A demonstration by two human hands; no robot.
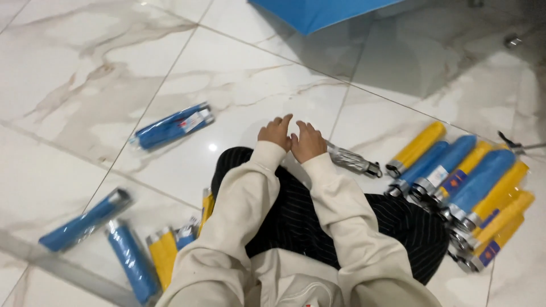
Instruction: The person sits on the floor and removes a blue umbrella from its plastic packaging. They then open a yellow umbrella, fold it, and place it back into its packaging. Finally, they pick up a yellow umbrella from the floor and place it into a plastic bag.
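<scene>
The fingers of the left hand are curled loosely downward, and those of the right hand are bent the same way; the two hands are held side by side, touching at the thumbs. Whether anything is pinched beneath them cannot be told, since the fingertips are turned away from the camera. Just beside the right hand a folded silver umbrella is laid on the floor, its dark handle end pointed away to the right; it appears to run under that hand, so it may be steadied there, though contact cannot be confirmed.

Both cream sleeves are stretched forward over a dark pinstriped lap, which suggests a seated or crouched posture that keeps the hands low to the floor.

To the right, a pile of sleeved umbrellas in yellow and blue is stacked close together, overlapping, handles toward the person, as though gathered within reach. To the left, blue wrapped umbrellas are scattered well apart, with more blue and yellow ones near the left knee. At the top edge, part of an open blue canopy is seen on the marble tiles.
</scene>
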